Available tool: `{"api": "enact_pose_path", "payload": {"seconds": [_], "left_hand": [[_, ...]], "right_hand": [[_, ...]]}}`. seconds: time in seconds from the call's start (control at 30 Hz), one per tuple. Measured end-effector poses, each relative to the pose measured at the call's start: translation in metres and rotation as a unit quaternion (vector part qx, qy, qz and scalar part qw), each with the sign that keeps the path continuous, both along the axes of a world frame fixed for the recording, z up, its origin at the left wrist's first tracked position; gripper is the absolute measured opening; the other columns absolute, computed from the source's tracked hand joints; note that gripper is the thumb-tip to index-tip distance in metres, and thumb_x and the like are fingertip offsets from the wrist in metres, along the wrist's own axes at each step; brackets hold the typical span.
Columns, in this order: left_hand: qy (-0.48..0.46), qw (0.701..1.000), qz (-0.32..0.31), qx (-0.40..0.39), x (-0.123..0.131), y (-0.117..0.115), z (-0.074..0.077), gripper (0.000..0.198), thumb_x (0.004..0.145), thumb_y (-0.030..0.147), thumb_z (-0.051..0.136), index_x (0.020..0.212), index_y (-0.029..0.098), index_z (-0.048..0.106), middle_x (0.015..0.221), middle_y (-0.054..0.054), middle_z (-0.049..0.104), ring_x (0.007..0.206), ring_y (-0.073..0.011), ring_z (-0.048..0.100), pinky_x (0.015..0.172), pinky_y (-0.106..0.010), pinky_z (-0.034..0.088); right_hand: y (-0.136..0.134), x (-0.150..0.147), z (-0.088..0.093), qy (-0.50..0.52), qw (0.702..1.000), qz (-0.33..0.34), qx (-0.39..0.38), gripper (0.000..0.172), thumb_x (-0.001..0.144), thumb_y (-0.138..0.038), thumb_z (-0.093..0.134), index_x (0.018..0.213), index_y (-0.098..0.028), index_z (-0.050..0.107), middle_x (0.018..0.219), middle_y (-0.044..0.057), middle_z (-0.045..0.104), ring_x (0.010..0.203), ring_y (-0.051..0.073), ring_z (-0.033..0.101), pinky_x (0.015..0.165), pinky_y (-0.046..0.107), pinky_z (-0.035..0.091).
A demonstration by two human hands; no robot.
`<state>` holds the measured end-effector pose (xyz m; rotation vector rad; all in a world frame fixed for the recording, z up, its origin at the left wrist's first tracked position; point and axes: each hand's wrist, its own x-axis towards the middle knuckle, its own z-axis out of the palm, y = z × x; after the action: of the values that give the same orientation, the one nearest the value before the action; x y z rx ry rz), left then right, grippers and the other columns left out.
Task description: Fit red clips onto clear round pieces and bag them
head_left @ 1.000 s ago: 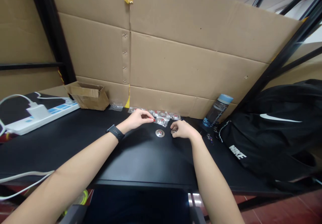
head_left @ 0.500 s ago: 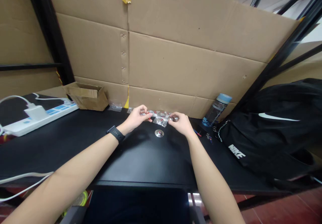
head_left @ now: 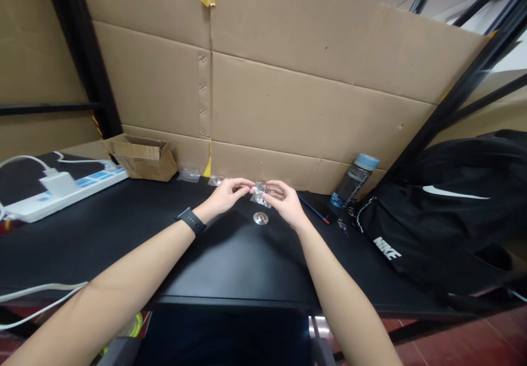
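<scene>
The left hand (head_left: 229,195) pinches a small red piece (head_left: 251,190); just right of it show clear plastic packets (head_left: 259,196), with a metal disc (head_left: 261,218) lying untouched below on the table (head_left: 230,267). The right hand (head_left: 285,203) seems to grasp a shiny piece (head_left: 270,190), mostly hidden. The step looks like bringing both pieces together; next calls for careful aligning. Since half a second ago, the right hand is nearer the left, uncovering a blue pen-like stick (head_left: 313,208).

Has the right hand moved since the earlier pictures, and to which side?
Yes. Judged against the bottle, which stays in place, the right hand has moved left, farther from it.
</scene>
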<state>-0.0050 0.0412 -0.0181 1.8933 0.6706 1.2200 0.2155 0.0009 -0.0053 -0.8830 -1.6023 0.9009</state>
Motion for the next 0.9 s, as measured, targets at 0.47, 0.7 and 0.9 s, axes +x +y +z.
{"api": "enact_pose_path", "payload": {"seconds": [0.47, 0.7, 0.9], "left_hand": [[0.075, 0.983, 0.094, 0.135, 0.014, -0.019, 0.002, 0.015, 0.092, 0.031, 0.061, 0.091, 0.020, 0.071, 0.099, -0.005, 0.069, 0.094, -0.0200, 0.064, 0.080, -0.032, 0.049], [0.083, 0.968, 0.128, 0.200, 0.016, -0.014, -0.006, 0.013, 0.093, 0.028, 0.060, 0.091, 0.020, 0.070, 0.102, -0.007, 0.059, 0.101, -0.0213, 0.058, 0.096, -0.039, 0.045], [0.118, 0.953, 0.165, 0.224, 0.016, -0.019, -0.004, 0.012, 0.095, 0.026, 0.057, 0.092, 0.020, 0.066, 0.101, -0.006, 0.056, 0.099, -0.0211, 0.056, 0.095, -0.039, 0.045]], "right_hand": [[-0.007, -0.018, -0.009, 0.066, 0.997, 0.027, -0.019, 0.051, 0.066, -0.035, 0.087, 0.108, -0.021, 0.062, 0.112, 0.008, 0.071, 0.100, 0.024, 0.072, 0.096, 0.042, 0.058], [-0.010, -0.020, -0.006, 0.075, 0.997, 0.018, -0.026, 0.049, 0.065, -0.033, 0.088, 0.105, -0.021, 0.063, 0.105, 0.007, 0.073, 0.098, 0.024, 0.073, 0.095, 0.042, 0.058], [-0.012, -0.022, -0.005, 0.080, 0.996, 0.021, -0.029, 0.037, 0.065, -0.035, 0.087, 0.089, -0.020, 0.063, 0.105, 0.007, 0.074, 0.101, 0.025, 0.072, 0.096, 0.043, 0.057]]}}
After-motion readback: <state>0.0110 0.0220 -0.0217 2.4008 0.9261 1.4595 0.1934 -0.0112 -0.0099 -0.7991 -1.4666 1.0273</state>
